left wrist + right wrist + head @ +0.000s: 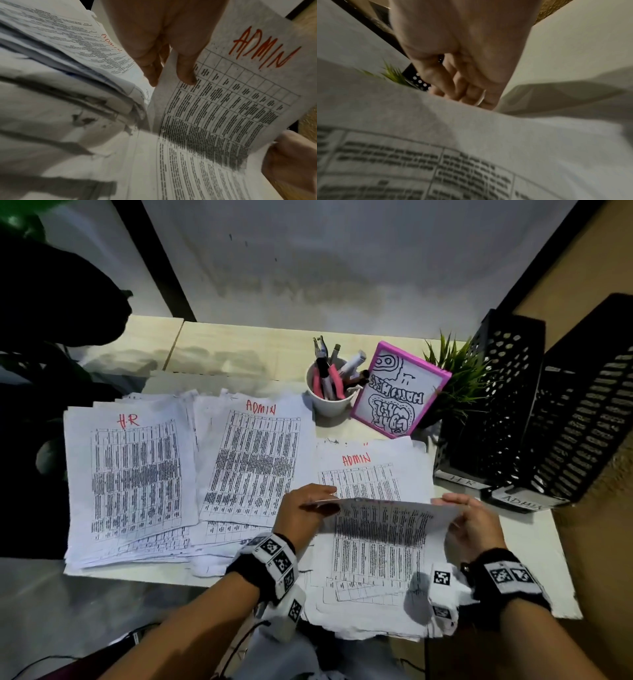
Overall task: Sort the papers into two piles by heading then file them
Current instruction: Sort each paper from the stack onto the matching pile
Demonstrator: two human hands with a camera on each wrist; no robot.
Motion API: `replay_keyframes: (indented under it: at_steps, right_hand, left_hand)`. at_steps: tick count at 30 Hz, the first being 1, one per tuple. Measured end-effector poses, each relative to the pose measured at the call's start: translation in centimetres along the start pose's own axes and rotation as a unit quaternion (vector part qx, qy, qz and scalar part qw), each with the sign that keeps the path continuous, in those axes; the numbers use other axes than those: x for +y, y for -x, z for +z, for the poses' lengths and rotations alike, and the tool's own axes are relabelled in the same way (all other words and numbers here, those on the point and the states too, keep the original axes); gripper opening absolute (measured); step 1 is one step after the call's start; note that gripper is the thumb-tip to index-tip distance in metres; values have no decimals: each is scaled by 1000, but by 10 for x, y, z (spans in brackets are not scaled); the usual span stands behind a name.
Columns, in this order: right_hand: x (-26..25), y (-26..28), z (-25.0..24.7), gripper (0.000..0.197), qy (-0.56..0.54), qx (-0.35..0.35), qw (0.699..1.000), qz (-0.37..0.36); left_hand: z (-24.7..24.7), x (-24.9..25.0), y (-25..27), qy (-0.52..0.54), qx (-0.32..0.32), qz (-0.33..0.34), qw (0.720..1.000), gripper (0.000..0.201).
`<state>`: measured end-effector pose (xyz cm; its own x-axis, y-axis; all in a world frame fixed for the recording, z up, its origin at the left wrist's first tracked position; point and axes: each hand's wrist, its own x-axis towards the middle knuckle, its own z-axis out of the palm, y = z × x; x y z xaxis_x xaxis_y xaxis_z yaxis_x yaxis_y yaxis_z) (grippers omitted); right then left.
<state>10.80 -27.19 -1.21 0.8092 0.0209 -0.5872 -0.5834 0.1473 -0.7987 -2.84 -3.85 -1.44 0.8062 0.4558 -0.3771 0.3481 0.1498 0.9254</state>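
Observation:
Both hands lift one printed sheet (383, 525) headed ADMIN (264, 50) off the unsorted stack (370, 607) at the front right. My left hand (305, 515) pinches its left edge, thumb on top (187, 73). My right hand (472, 522) grips the right edge, fingers curled behind the paper (467, 93). The stack's exposed top sheet (359, 474) also reads ADMIN. A pile headed HR (133, 474) lies at the left. A pile headed ADMIN (253, 460) lies in the middle.
Two black perforated file holders stand at the right, labelled HR (493, 405) and ADMIN (582, 433). A white cup of pens (329, 392), a pink-framed drawing (397, 392) and a small green plant (459, 378) sit behind the stack. A dark shape (51, 302) looms at left.

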Motion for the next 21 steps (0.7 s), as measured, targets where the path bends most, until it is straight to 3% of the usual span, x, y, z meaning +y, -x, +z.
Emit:
replay_keyframes:
  at_steps: [4, 9, 15, 19, 21]
  right_hand:
    - [12, -32, -1, 19, 183, 53, 981, -26]
    - [20, -56, 6, 28, 425, 67, 901, -60]
    - [27, -58, 4, 23, 492, 52, 865, -77]
    - [24, -53, -1, 22, 517, 19, 842, -152]
    - [20, -48, -6, 19, 488, -2, 851, -193]
  left_hand:
    - [-3, -7, 6, -10, 17, 25, 999, 14]
    - [-3, -7, 9, -21, 23, 36, 999, 13]
    - [-1, -4, 9, -11, 30, 22, 999, 7]
    - [-7, -10, 1, -72, -4, 19, 997, 14]
    - [-7, -11, -2, -81, -2, 16, 997, 21]
